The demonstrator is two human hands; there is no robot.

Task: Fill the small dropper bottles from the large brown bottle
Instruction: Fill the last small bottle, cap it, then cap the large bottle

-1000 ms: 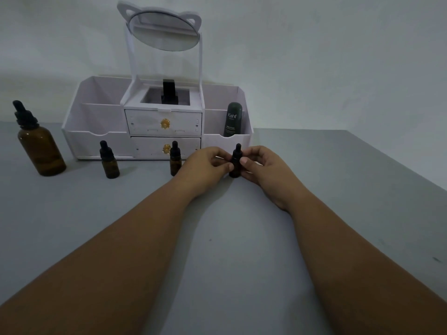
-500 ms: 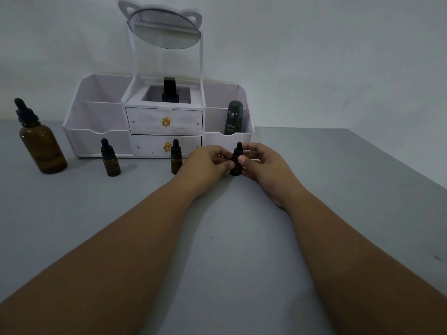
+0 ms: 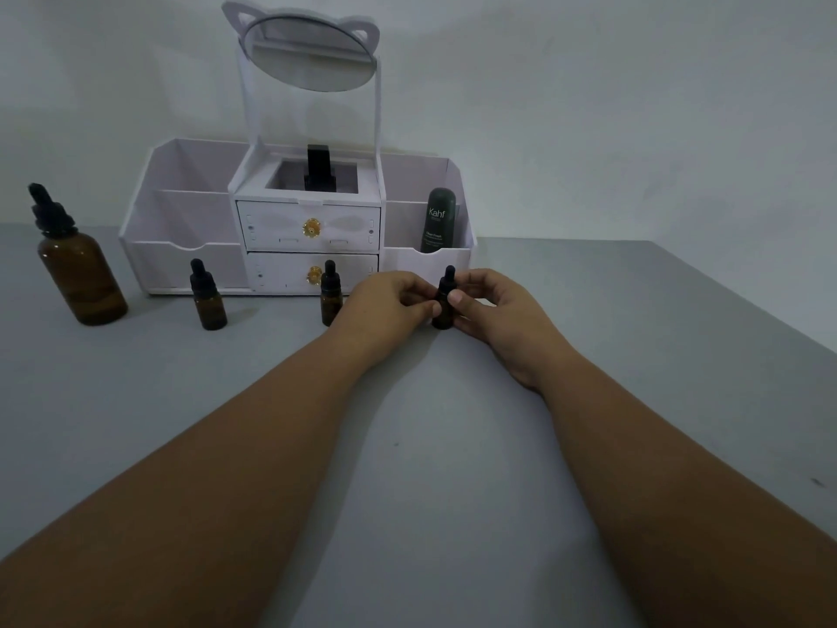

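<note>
Pinched from both sides with the left hand [image 3: 389,301] and the right hand [image 3: 493,310] brought together: a small dropper bottle [image 3: 444,308], upright, black cap still on, base low at the grey table [image 3: 453,491], whether touching it cannot be told. Gripped by curled fingers and thumbs, the right thumb laid across the neck. Just left of the left hand, a second small bottle [image 3: 330,296], capped and standing. Farther left, a third small bottle [image 3: 208,301], also capped. At the far left, well apart from the hands, the large brown bottle [image 3: 79,269], upright with its dropper cap on. Behind them all, against the wall, a white organiser [image 3: 181,247] with two drawers, a round mirror [image 3: 310,54] on top and a dark tube [image 3: 438,219] in its right compartment.
</note>
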